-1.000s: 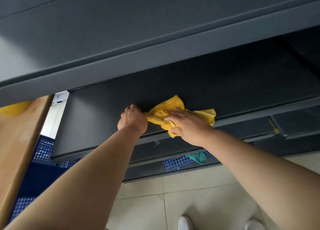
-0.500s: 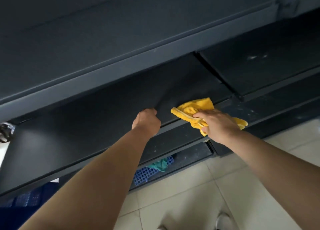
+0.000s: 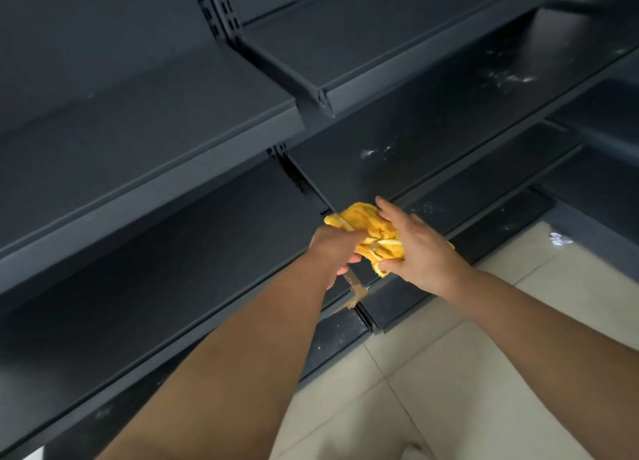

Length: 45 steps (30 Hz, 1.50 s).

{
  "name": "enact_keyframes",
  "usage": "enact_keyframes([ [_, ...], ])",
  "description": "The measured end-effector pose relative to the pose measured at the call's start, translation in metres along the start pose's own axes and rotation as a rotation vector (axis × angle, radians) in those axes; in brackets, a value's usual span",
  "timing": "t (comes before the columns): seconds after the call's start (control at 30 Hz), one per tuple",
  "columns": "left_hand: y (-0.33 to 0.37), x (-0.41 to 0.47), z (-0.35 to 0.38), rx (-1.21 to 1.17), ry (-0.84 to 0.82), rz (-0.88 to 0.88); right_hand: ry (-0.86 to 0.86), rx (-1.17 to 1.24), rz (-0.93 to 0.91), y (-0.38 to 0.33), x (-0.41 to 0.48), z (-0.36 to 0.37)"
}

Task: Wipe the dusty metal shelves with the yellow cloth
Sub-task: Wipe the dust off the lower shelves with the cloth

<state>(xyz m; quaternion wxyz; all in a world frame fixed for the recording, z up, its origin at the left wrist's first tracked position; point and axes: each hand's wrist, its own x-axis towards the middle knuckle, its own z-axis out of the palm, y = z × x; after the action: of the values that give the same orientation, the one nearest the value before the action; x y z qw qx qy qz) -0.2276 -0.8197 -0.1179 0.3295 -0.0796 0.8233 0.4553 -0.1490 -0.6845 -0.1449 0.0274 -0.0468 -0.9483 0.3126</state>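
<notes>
While the cloth [image 3: 361, 217] is off the metal, bunched in the air between both hands just in front of the seam where 2 bays meet, no wiping stroke is under way. The left hand [image 3: 332, 247] has its grip curled round the cloth's left end. The right hand [image 3: 420, 252] pinches the other end between thumb and fingers, the forefinger lying straighter over the top. It reads as a regather before the next pass.

Judging by the surfaces, the left shelf [image 3: 148, 141] and the one below it look evenly dark, with no white marks I can make out, so that bay seems done or nearly so. The right bay is what is left. A white dust patch [image 3: 375, 153] sits on the right shelf [image 3: 432, 124] just beyond the hands, a larger smear [image 3: 511, 77] lies farther along it, and pale specks dot the lower shelf [image 3: 484, 196] and the base [image 3: 328, 342].

The right shelf is open in front, but the top shelf [image 3: 397, 44] overhangs it and its near corner [image 3: 323, 100] juts out above the hands. The slotted post [image 3: 221, 10] and a slanted bracket [image 3: 304, 186] divide the bays, so a stroke cannot run straight across. The tiled floor [image 3: 449, 373] should give room to step right.
</notes>
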Motion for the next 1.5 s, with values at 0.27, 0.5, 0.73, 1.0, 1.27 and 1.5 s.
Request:
enact_keyframes([
  [0.27,0.04,0.03,0.015,0.016,0.318,0.202,-0.035,-0.275,0.113,0.031,0.022,-0.016],
  [0.5,0.074,0.072,-0.021,-0.142,0.39,0.271,0.024,-0.251,0.087,0.028,0.076,-0.022],
  [0.73,0.073,0.116,0.0,0.436,0.288,0.461,0.035,-0.448,0.224,0.06,0.135,-0.031],
  [1.0,0.054,0.164,0.037,0.897,0.247,0.488,0.006,-0.428,0.175,0.095,0.15,-0.039],
  [1.27,0.092,0.198,0.071,0.753,0.404,0.39,0.031,-0.459,0.098,0.164,0.176,-0.087],
  [1.5,0.149,0.221,0.14,0.729,0.46,0.347,-0.043,-0.43,-0.039,0.228,0.186,-0.129],
])
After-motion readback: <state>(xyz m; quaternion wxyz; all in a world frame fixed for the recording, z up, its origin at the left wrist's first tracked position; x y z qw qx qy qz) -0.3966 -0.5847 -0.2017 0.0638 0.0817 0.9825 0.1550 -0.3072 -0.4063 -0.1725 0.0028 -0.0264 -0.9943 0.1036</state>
